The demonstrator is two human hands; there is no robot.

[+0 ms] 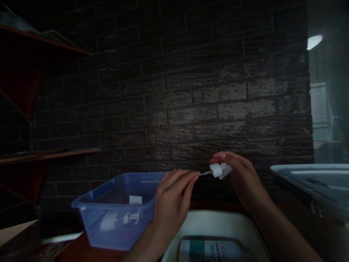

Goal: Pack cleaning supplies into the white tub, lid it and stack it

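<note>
Above a white basin, a white pump top [216,170] with a thin tube [205,173] is held sideways between my two hands. My left hand [174,194] is closed, its thumb and fingertips pinching the tube's free end. The fingers of my right hand [244,178] curl around the head of the pump, hiding part of it. Below them, a white bottle [212,251] with a teal, printed label lies on its side in the white basin [218,215]. The bottle's lower part is cut off by the frame.
A see-through blue bin [114,227] stands at left; a whitish container with a pump-like top shows through its wall. Wooden shelves [51,155] jut out on the left above a cardboard box [19,233]. A pale-rimmed lid or tray [313,182] sits right. Behind is a dark brick wall [180,102].
</note>
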